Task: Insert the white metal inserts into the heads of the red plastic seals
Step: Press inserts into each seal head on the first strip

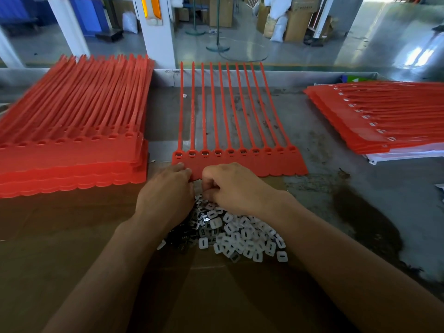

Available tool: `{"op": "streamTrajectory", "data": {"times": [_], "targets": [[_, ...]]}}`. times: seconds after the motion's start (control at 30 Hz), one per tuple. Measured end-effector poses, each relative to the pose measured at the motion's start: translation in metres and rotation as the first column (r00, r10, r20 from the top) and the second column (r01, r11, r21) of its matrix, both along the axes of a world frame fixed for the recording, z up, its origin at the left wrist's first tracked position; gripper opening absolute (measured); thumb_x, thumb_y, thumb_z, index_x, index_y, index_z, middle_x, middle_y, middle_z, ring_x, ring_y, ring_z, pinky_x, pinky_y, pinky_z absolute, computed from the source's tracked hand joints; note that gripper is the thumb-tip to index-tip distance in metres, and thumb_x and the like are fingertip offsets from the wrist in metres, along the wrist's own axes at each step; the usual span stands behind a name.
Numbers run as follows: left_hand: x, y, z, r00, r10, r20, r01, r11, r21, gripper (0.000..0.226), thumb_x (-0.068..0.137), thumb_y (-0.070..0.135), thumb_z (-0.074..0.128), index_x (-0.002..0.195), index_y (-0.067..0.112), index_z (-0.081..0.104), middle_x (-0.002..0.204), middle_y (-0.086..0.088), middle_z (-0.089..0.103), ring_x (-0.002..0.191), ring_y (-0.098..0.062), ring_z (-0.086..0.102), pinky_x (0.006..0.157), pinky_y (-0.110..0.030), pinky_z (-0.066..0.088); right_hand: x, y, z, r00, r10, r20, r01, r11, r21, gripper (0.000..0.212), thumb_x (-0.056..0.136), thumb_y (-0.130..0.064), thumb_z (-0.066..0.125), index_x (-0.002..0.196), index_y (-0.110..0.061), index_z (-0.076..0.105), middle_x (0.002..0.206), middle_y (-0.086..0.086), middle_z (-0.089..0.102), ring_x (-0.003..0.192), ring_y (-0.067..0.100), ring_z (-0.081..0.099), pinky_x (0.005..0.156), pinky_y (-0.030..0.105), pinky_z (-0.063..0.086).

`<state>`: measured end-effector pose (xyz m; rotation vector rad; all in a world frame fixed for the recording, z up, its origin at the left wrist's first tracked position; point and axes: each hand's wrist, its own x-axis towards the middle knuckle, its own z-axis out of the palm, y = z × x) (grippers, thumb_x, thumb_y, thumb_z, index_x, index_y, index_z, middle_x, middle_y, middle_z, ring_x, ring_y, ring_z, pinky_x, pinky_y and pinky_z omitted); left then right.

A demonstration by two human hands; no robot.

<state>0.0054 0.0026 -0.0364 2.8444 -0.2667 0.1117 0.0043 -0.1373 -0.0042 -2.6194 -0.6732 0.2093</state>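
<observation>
A flat strip of several joined red plastic seals (252,164) lies in the middle of the table, tails pointing away from me. Most of its heads hold an insert; the rightmost heads look empty. A heap of white inserts (242,234) lies on cardboard just in front of the strip. My left hand (165,195) has its fingertips at the strip's near left edge. My right hand (235,186) hovers over the far end of the heap with fingers curled; what they hold is hidden.
A thick stack of red seal strips (72,131) fills the left of the table. Another stack with white inserts fitted (374,116) lies at the right. Brown cardboard (72,236) covers the near table. Beyond the far edge is a factory floor with boxes and sacks.
</observation>
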Motion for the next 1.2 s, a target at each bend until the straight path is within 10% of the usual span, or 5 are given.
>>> {"op": "streamTrajectory", "data": {"times": [0.37,0.53,0.97,1.2], "targets": [[-0.001,-0.002,0.001,1.0,0.012,-0.001,-0.012,1.0,0.012,0.03,0.092,0.02,0.04,0.115,0.012,0.058,0.131,-0.005,0.05,0.116,-0.022,0.049,0.094,-0.033,0.04,0.0,-0.011,0.007,0.994,-0.057,-0.089,0.077,0.967,0.243,0.014,0.091,-0.007,0.049,0.081,-0.016,0.049,0.084,-0.004,0.059,0.082,0.012,0.06,0.071,0.022,0.047],[0.0,-0.002,0.0,1.0,0.015,0.004,-0.015,1.0,0.006,0.031,0.093,0.02,0.04,0.117,0.011,0.058,0.13,-0.005,0.051,0.118,-0.022,0.048,0.097,-0.032,0.038,0.009,-0.035,0.01,0.984,-0.157,-0.085,0.175,0.945,0.276,0.012,0.091,-0.013,0.054,0.081,-0.019,0.053,0.079,-0.012,0.057,0.07,-0.002,0.055,0.058,0.0,0.04],[-0.001,-0.004,0.001,1.0,0.019,-0.005,-0.019,1.0,0.006,0.032,0.093,0.02,0.04,0.119,0.01,0.056,0.131,-0.005,0.05,0.119,-0.021,0.047,0.099,-0.031,0.037,0.05,-0.103,-0.009,0.802,-0.576,-0.161,0.584,0.698,0.414,0.019,0.084,0.0,0.061,0.084,-0.016,0.051,0.079,-0.001,0.057,0.068,0.009,0.061,0.062,0.019,0.051],[-0.001,-0.005,0.001,1.0,0.022,0.004,-0.022,1.0,0.007,0.031,0.093,0.02,0.041,0.118,0.011,0.057,0.129,-0.005,0.052,0.118,-0.02,0.047,0.098,-0.03,0.037,0.064,-0.11,-0.012,0.796,-0.599,-0.092,0.585,0.721,0.371,0.012,0.077,-0.012,0.073,0.086,-0.015,0.067,0.078,-0.001,0.062,0.069,0.007,0.055,0.065,0.018,0.044]]}}
